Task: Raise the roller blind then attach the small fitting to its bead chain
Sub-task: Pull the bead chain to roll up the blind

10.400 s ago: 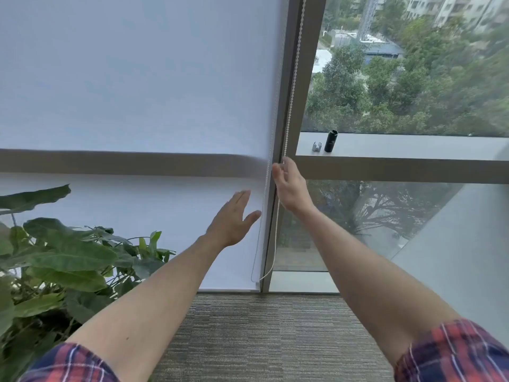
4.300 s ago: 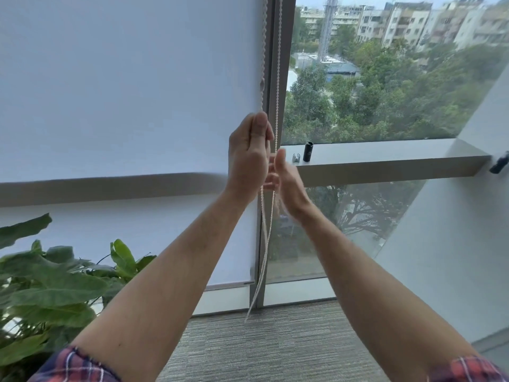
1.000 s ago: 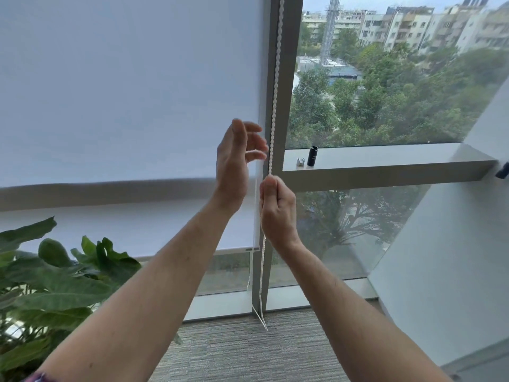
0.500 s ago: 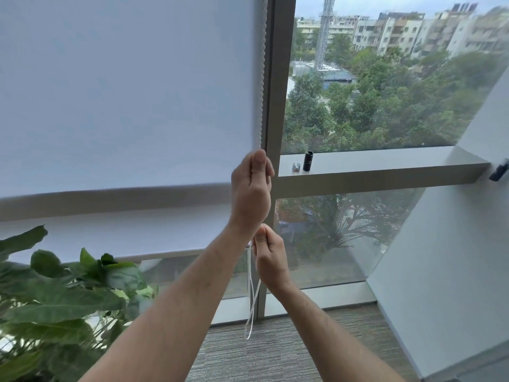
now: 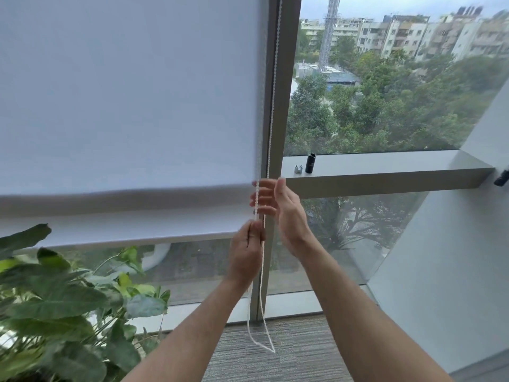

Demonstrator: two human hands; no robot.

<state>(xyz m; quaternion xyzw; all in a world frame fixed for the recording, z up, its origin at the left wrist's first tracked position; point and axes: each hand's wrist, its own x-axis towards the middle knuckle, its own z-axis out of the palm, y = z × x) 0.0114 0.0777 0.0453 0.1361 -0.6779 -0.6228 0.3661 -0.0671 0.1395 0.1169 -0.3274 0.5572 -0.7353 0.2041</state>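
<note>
The white roller blind covers the left window; its bottom bar sits just above the plant, with glass showing below it. The white bead chain hangs along the frame and loops near the floor. My left hand is closed around one strand of the chain. My right hand is higher, fingers spread by the chain, holding nothing. The small silver fitting lies on the window ledge beside a black cylinder, to the right of both hands.
A big leafy plant fills the lower left. The window frame post stands just behind the chain. A slanted white wall closes the right side. Grey carpet lies below.
The blind's bottom edge has risen bit by bit. My left hand has pulled down on the chain, and my right hand has let go and moved up above it, fingers now apart.
</note>
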